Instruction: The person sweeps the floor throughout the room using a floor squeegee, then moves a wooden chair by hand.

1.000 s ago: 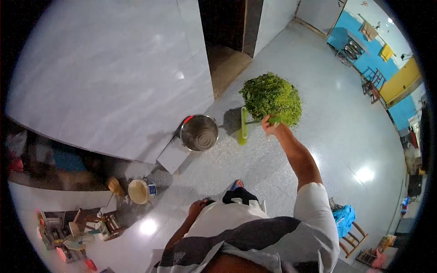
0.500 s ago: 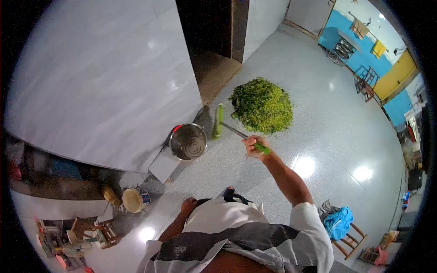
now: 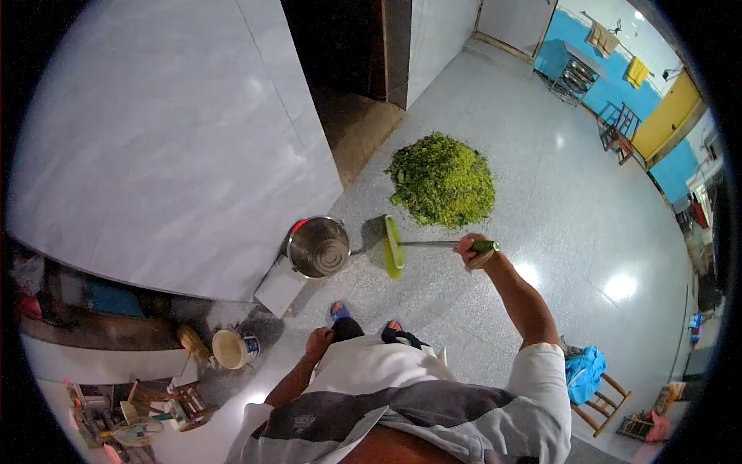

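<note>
My right hand point(image 3: 474, 252) is wrapped round the green grip of a broom point(image 3: 393, 249) with a grey metal handle. Its green head hangs to the left, with bristles toward the pale floor. Just beyond it lies a heap of chopped green leaves point(image 3: 442, 179). To the left of the broom head is a steel bucket point(image 3: 319, 247), which looks empty inside. Down by my left thigh, my left hand point(image 3: 319, 341) is curled closed, with nothing visible in it.
A white slab point(image 3: 280, 289) lies beside the bucket, along a pale panel point(image 3: 193, 139). A white tub point(image 3: 229, 349) stands at lower left. At right is a wooden chair point(image 3: 600, 406) with a blue cloth point(image 3: 585, 374). A dark doorway opens behind the panel.
My right hand has moved right and slightly toward me. The broom head has shifted right and nearer, away from the bucket, and its handle is now almost level across the view.
</note>
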The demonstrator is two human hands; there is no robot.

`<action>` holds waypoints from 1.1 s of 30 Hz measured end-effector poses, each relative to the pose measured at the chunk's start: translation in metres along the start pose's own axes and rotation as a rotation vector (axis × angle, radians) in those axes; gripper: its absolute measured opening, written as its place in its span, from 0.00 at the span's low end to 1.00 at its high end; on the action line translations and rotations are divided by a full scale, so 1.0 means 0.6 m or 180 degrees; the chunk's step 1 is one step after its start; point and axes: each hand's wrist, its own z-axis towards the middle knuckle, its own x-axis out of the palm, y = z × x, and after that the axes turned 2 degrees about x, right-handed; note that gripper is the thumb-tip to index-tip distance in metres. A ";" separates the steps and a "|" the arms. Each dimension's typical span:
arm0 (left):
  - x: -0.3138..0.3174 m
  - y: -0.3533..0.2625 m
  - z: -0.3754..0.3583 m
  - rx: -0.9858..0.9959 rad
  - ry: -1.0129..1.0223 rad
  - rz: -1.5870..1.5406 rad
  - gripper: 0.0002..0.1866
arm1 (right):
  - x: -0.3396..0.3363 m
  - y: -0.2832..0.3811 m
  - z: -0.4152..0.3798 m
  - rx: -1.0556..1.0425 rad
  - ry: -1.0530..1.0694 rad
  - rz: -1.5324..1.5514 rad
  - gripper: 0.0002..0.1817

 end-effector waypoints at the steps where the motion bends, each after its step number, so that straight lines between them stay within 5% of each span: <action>1: -0.011 -0.010 0.003 -0.0007 0.0006 -0.0001 0.12 | 0.002 0.004 -0.001 -0.0168 -0.0237 -0.0254 0.14; 4: -0.037 -0.035 0.013 -0.0213 0.0176 -0.0396 0.12 | 0.071 -0.043 0.011 -0.0074 -0.0527 -0.0395 0.14; 6: -0.018 -0.013 0.038 0.0373 0.0039 -0.0469 0.12 | 0.112 -0.103 0.051 -0.0267 -0.1274 -0.1036 0.15; 8: -0.032 -0.038 0.059 0.0294 0.0111 -0.0447 0.12 | 0.090 -0.156 0.118 -0.1298 -0.1561 -0.1802 0.14; 12: -0.033 -0.045 0.121 0.0333 0.0445 -0.0438 0.11 | 0.140 -0.187 0.165 -0.1444 -0.1808 -0.1466 0.12; 18: 0.012 0.037 0.231 0.0590 0.0478 -0.0317 0.12 | 0.178 -0.118 0.193 -0.0829 -0.0505 -0.0127 0.08; 19: 0.073 0.114 0.266 -0.0036 0.1273 -0.0618 0.13 | 0.185 -0.103 0.206 -0.0625 -0.0106 0.0131 0.08; 21: 0.003 0.059 0.286 0.0194 0.1280 -0.0337 0.12 | 0.146 -0.059 0.244 -0.0123 0.0954 0.0631 0.08; 25: -0.112 -0.009 0.309 0.0772 0.1011 -0.0096 0.12 | 0.147 0.028 0.281 0.0074 0.1345 0.0902 0.08; 28: -0.083 0.072 0.339 0.1222 0.1060 -0.0680 0.11 | 0.158 0.115 0.299 0.0498 0.1450 0.0470 0.09; 30: -0.104 0.075 0.344 0.0842 0.1187 -0.0544 0.10 | 0.215 0.131 0.286 0.0614 0.1619 0.1148 0.07; 32: -0.120 0.079 0.349 0.0470 0.1295 -0.0416 0.10 | 0.142 0.198 0.280 -0.1186 0.1018 -0.0737 0.06; 33: -0.127 0.087 0.348 0.0896 0.1167 -0.0155 0.10 | 0.153 0.219 0.269 -0.0747 0.0689 0.0150 0.08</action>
